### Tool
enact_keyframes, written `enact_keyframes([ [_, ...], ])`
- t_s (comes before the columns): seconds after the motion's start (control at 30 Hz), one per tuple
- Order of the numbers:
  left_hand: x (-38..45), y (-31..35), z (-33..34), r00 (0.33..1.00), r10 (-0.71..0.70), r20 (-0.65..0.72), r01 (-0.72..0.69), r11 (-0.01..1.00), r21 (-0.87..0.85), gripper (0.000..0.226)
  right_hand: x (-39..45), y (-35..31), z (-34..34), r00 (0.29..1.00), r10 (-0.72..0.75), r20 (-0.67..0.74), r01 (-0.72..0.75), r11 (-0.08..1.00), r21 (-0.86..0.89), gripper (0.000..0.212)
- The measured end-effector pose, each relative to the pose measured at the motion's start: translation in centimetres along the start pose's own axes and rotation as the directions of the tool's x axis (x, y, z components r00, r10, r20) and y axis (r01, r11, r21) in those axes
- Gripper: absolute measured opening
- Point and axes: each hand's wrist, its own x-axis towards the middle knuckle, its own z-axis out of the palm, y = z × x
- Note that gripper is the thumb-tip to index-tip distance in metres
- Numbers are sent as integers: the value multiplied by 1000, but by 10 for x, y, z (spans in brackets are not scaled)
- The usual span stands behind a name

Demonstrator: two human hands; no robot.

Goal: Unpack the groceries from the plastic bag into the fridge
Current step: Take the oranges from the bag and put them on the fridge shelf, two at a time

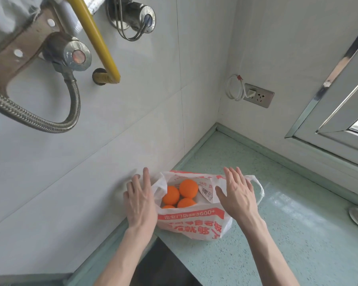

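Orange fruit shows through the mouth of the plastic bag [194, 221], which sits on the green counter [287, 234] near the corner of the tiled wall [91, 162]. Four oranges [188, 188] are visible, packed together and touching inside; whether more lies beneath them cannot be told.

Both hands are flat and spread, fingers extended, closed on nothing. The left hand [140, 200] rests at the bag's left edge, just beside the oranges, its fingertips toward the wall. The right hand [238, 195] lies over the bag's right side, with a bag handle [257, 187] sticking out just beyond it. The oranges sit between the two hands, nearer the left one. They seem to be parting the bag's mouth, though actual contact with the plastic is hard to confirm.

As for progress, the job looks barely begun: the fruit is in the bag and neither hand holds any. No fridge is in view, so every orange has yet to be lifted out and carried there.
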Motion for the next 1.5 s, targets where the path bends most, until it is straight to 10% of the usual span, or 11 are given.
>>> enact_keyframes([
  [0.2,-24,27,-11,919,363,-157,-395,824,-407,37,-14,-16,4,972,-100,-214,122,988,95,48],
  [0.4,-5,51,18,728,365,580,3,845,-535,36,-11,-38,16,972,-234,-27,220,862,457,29],
  [0.57,11,30,23,924,253,286,-104,888,-449,42,-2,-28,19,959,-182,217,89,922,377,52],
  [0.73,13,8,17,970,196,147,-177,975,-134,59,7,-17,17,983,-105,150,52,946,320,78],
  [0.9,7,22,10,961,276,9,-272,954,-129,31,3,-28,15,978,-147,146,82,922,379,63],
  [1.2,21,42,46,732,480,483,-466,870,-160,29,-3,-34,30,957,-175,230,96,943,318,54],
  [1.37,23,15,47,867,299,398,-374,919,127,39,2,-28,33,946,-139,292,63,965,254,66],
  [1.5,22,11,48,894,271,358,-336,932,135,38,7,-31,43,941,-99,325,16,968,249,35],
])
